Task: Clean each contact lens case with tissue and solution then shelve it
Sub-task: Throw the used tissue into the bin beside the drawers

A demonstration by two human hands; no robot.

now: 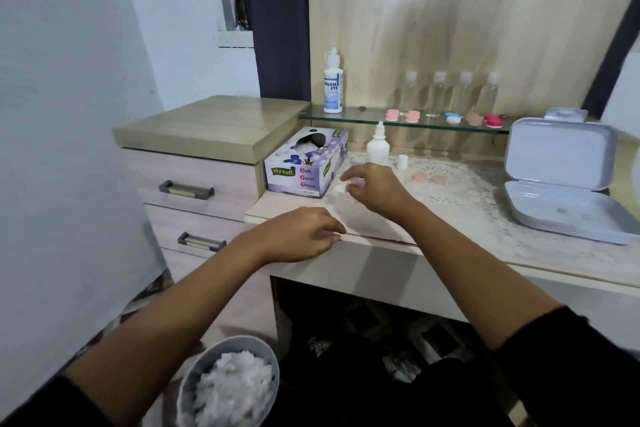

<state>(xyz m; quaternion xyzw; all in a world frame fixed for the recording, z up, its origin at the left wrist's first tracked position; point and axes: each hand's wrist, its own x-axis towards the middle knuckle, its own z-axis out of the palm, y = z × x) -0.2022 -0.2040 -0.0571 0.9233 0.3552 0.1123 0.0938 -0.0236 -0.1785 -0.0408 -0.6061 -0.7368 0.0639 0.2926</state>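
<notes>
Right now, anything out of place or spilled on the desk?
No spill visible. The white bottle stands uncapped, its cap loose beside it; a knock could spill it. The floor bin is heaped with tissue.

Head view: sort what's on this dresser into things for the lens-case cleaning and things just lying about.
For the job: purple cardboard tissue box; uncapped white plastic solution bottle; pale pink lens case on the lace mat; crumpled white tissue in the right hand; glass shelf with coloured lens cases.
Lying about: four clear plastic bottles; open grey hinged box; wooden drawer unit.
</notes>
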